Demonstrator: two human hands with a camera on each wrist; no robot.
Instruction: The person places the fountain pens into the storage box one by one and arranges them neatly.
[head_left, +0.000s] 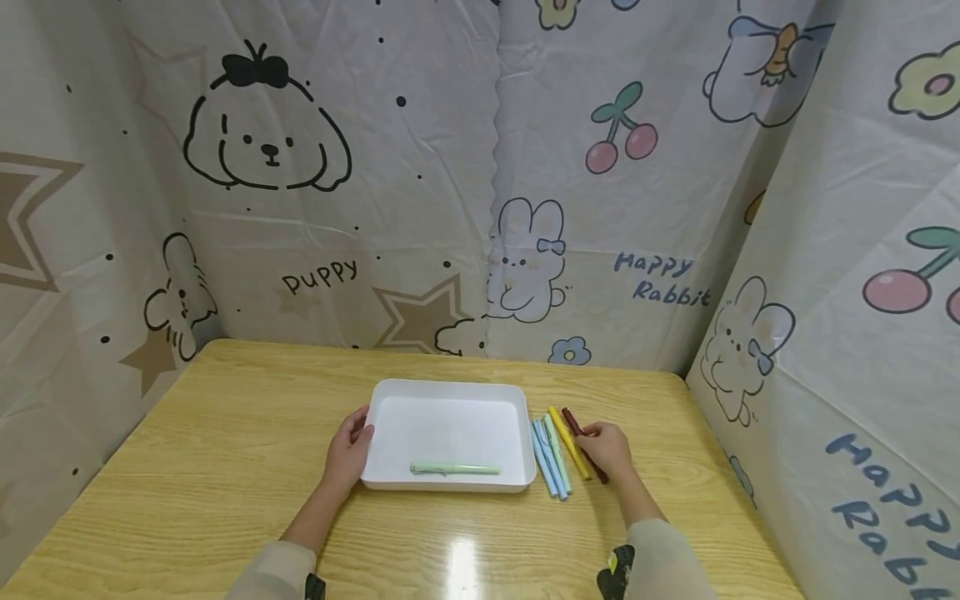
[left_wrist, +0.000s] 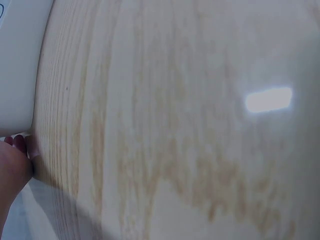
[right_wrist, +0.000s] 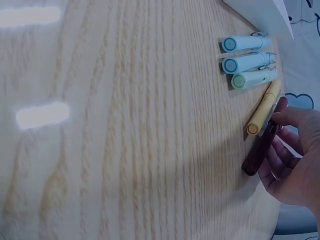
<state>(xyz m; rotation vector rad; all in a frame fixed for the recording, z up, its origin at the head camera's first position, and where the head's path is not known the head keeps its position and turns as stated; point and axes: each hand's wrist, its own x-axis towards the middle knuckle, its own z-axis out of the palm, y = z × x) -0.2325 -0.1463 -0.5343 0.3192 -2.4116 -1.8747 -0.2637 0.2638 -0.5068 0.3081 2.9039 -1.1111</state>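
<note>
Left hand: the left hand (head_left: 348,450) holds the left edge of the white tray (head_left: 450,421), its thumb by the rim and the fingers bent against the outside.
Right hand: the right hand (head_left: 609,452) is closed to a pinch, thumb and fingers on the dark red pen (right_wrist: 261,152); I can't tell whether that pen is off the desk (head_left: 255,425).
In the tray: one mint pen (head_left: 465,469) lies lengthwise along the near wall.
Beside the tray: on its right, two light blue pens (head_left: 543,458) and a pale green pen (head_left: 557,454) lie close together, then a yellow pen (head_left: 570,444) slants between them and the dark red pen.
Around the desk: printed cloth (head_left: 427,108) with rabbits, cherries and a puppy.
</note>
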